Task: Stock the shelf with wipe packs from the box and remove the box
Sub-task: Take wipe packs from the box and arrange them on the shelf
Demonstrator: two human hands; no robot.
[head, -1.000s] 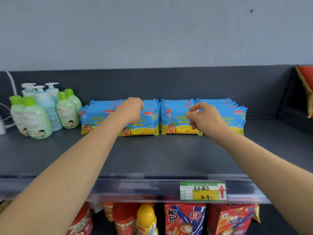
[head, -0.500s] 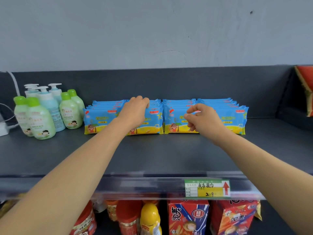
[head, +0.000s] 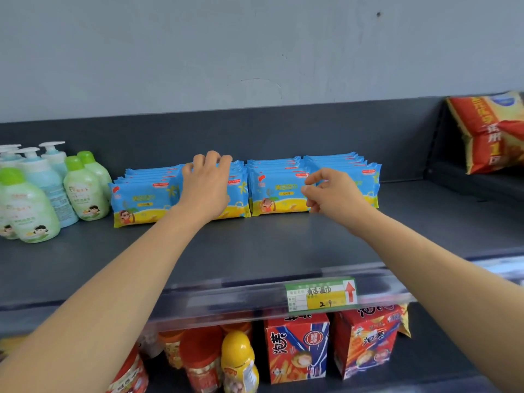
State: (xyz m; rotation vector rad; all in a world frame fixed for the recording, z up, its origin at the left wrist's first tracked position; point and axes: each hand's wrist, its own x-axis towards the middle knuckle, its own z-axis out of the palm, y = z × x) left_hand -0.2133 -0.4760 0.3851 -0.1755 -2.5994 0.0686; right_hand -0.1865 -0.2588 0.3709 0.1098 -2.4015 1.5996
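Four rows of wipe packs stand far on the shelf; the left grip curls over the left rows, the right grip hovers loosely curled, empty. Straightening seems in hand; next, the box, out of view, needs removing.

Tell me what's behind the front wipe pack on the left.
More wipe packs, lined up toward the shelf's back wall. The left hand covers some, so their number is unclear.
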